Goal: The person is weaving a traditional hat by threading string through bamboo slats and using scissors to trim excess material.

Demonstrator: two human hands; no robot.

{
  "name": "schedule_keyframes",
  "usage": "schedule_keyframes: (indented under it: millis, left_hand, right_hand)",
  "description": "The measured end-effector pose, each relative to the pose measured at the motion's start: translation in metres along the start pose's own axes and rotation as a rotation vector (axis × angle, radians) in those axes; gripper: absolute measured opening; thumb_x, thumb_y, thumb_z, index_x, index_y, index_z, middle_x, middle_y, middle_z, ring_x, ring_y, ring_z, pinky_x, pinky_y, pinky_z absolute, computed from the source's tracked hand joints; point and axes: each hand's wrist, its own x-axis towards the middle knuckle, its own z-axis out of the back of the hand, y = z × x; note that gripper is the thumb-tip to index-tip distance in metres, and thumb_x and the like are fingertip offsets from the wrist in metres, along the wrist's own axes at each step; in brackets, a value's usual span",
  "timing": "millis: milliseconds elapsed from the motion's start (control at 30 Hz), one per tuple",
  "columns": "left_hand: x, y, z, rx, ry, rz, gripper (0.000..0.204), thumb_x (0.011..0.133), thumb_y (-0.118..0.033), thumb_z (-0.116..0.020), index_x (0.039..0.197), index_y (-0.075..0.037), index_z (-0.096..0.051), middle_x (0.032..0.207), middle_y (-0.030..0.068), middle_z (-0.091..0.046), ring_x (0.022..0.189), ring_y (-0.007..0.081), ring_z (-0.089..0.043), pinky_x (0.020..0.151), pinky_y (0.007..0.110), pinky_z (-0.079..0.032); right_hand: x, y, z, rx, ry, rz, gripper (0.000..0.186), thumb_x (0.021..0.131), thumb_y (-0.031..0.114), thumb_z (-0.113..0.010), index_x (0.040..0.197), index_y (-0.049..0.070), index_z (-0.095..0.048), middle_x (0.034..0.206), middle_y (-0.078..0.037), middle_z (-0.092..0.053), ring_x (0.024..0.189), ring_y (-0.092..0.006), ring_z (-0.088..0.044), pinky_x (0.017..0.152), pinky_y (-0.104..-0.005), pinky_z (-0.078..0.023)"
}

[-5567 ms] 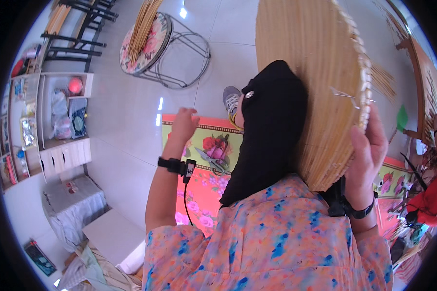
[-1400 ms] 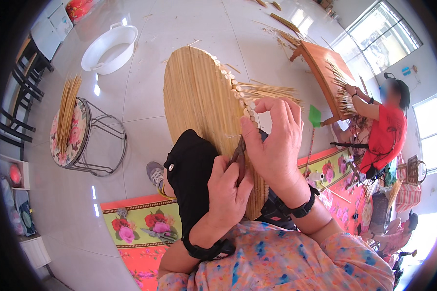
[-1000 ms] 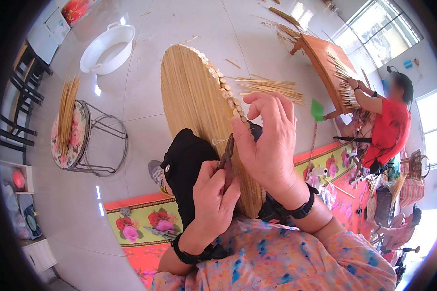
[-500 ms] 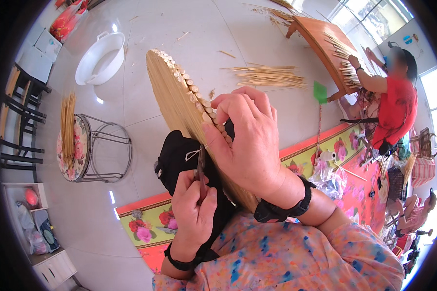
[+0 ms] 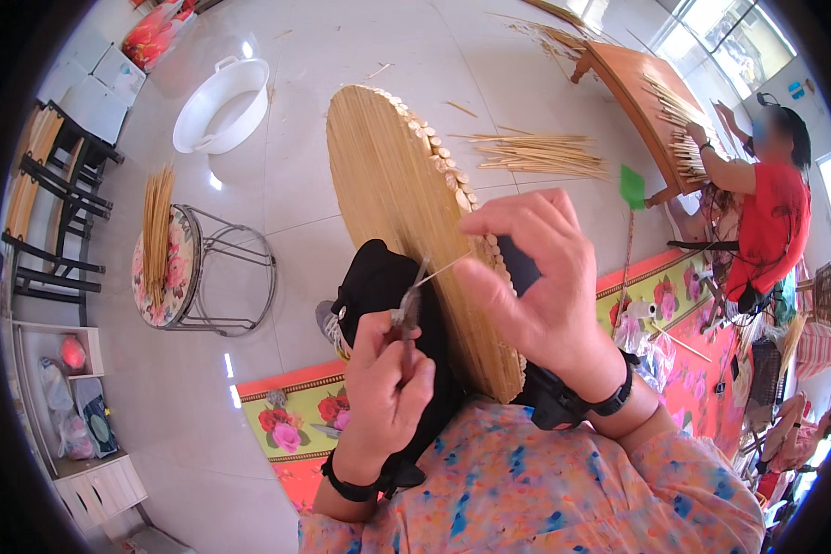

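A long oval panel of tan reed stalks [image 5: 379, 166] slants over my lap, its right rim lined with pale round stalk ends [image 5: 448, 169]. My left hand [image 5: 385, 369] is closed around a narrow, dark-handled tool [image 5: 404, 319] with a thin metal tip; its exact kind is unclear. From the tip a thin white thread [image 5: 441, 271] stretches across the panel toward the right rim. My right hand [image 5: 545, 277] hovers at that rim, thumb and forefinger apart. My dark-clad knee [image 5: 374, 277] lies beneath the panel.
A flowered round stool [image 5: 180, 249] bearing a bundle of stalks [image 5: 157, 240] stands left, with a white tub [image 5: 222, 109] behind. Loose stalks [image 5: 545, 153] lie on the floor. At right, a person in red [image 5: 771, 222] handles stalks on a wooden table [image 5: 628, 92]. A flowered mat [image 5: 286, 429] lies below.
The panel has turned to show more of its flat face. My right hand has come off the rim, its fingers spreading. The thread now runs taut across from the tool tip.
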Motion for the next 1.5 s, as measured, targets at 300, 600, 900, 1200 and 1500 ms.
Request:
schedule_keyframes:
  millis: [300,600,900,1200,1500]
  left_hand:
    - [-0.008,0.009,0.023,0.265,0.102,-0.102,0.009,0.083,0.003,-0.059,0.079,0.003,-0.051,0.112,0.0176,-0.050,0.080,0.0237,-0.051,0.072,0.032,-0.044]
    - [-0.148,0.269,0.122,0.798,-0.102,0.880,0.031,0.089,-0.026,-0.057,0.095,0.003,-0.067,0.092,0.0256,-0.067,0.081,0.0443,-0.065,0.070,0.052,-0.050]
    - [-0.319,0.373,0.072,0.951,0.184,0.864,0.033,0.088,-0.030,-0.058,0.080,-0.001,-0.072,0.083,0.0217,-0.070,0.074,0.0398,-0.068,0.073,0.050,-0.054]
    - [-0.025,0.147,0.100,0.289,-0.458,0.361,0.023,0.091,-0.010,-0.061,0.111,0.000,-0.063,0.107,0.0148,-0.066,0.087,0.0256,-0.062,0.081,0.033,-0.050]
    - [0.033,-0.030,0.007,0.258,0.082,-0.475,0.035,0.070,0.006,-0.076,0.104,-0.002,-0.068,0.096,0.0116,-0.065,0.078,0.0239,-0.065,0.064,0.032,-0.052]
  right_hand:
    - [0.007,0.012,0.004,0.403,0.169,0.050,0.012,0.079,-0.004,-0.074,0.088,0.004,-0.075,0.087,-0.004,-0.074,0.082,-0.0186,-0.062,0.074,-0.0295,-0.050]
    - [-0.004,0.026,0.014,0.082,0.039,0.297,0.010,0.085,0.003,-0.068,0.091,-0.004,-0.066,0.084,-0.010,-0.063,0.087,-0.0261,-0.057,0.079,-0.0370,-0.046]
    - [-0.004,0.029,0.028,-0.035,0.157,0.443,0.028,0.063,-0.001,-0.077,0.089,0.007,-0.073,0.084,-0.005,-0.068,0.076,-0.0248,-0.061,0.063,-0.0326,-0.050]
    - [-0.023,0.012,0.031,0.040,0.164,0.421,0.030,0.061,-0.004,-0.075,0.090,0.004,-0.072,0.086,-0.004,-0.070,0.076,-0.0220,-0.061,0.062,-0.0316,-0.050]
    - [-0.026,0.014,0.026,0.057,0.126,0.428,0.031,0.061,-0.003,-0.079,0.090,0.005,-0.072,0.087,-0.004,-0.069,0.076,-0.0223,-0.061,0.062,-0.0306,-0.051]
